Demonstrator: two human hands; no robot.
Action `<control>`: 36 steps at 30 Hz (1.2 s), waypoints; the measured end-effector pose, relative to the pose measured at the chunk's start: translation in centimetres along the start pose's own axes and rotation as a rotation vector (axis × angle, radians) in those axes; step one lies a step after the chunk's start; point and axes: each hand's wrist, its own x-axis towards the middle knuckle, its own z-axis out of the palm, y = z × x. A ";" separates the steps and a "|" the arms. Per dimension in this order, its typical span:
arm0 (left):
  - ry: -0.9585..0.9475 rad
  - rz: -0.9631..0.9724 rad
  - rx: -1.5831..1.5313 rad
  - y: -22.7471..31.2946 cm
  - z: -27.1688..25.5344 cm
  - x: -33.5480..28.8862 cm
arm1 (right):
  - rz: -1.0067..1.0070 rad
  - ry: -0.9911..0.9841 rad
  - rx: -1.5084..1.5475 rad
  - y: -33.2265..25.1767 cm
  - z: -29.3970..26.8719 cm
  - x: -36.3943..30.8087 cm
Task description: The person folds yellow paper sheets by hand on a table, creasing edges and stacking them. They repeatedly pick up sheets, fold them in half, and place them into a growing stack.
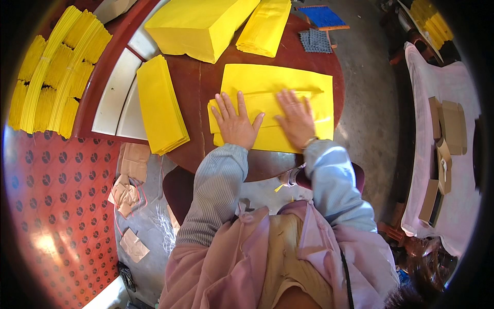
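Observation:
Both my hands press flat on a folded yellow sheet (278, 77), which looks like paper or thin cloth; I cannot tell which. It lies on a round red-brown table (193, 123) in front of me. My left hand (236, 123) has its fingers spread near the sheet's left side. To its right, my right hand (297, 121) rests on the folded layer, fingers stretched and slightly blurred. Creases run across the sheet beyond my fingertips. Neither hand grips anything.
A folded yellow stack (159, 105) lies at the left. Behind are a large yellow block-shaped stack (193, 38) and a narrower yellow bundle (265, 26). Grey textured pads (315, 41) sit at the table's far right edge. Cardboard boxes (453, 129) stand on a cloth-covered surface at the right.

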 end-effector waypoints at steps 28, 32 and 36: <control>0.360 0.227 -0.458 -2.2 -1.3 0.4 | -0.080 0.318 0.412 -2.2 -1.7 0.5; 0.311 0.215 -0.414 -2.2 -1.4 0.2 | -0.029 0.277 0.458 -1.2 -2.4 -0.2; 0.268 0.163 -0.347 -1.9 -1.6 0.1 | 0.033 0.216 0.465 -0.6 -2.7 -0.7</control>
